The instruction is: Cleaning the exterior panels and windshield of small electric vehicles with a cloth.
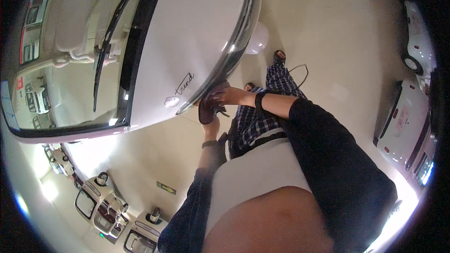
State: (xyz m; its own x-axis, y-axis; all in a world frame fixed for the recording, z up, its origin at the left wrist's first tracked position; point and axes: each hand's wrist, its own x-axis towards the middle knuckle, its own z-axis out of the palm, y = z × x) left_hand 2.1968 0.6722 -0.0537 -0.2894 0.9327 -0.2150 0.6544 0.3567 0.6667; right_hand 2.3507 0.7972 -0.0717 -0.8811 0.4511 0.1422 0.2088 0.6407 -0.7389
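Observation:
A dark brown cloth point(207, 111) is bunched up between my two hands, close beside the lower edge of the pale car's curved panel point(187, 33). My left hand point(212, 127) grips the cloth from below, and its fingers are mostly hidden in the folds. From the right, my right hand point(229, 96) reaches across with its fingers closed on the upper part of the same cloth. A dark strap circles each wrist. Whether the cloth touches the panel I cannot tell.
The car's window point(70, 56) with its black wiper point(110, 42) is at the left. A white rounded object point(258, 40) sits low past the panel. Other cars, including a white one point(403, 122), stand right and lower left. A green floor sign point(166, 187) lies behind me.

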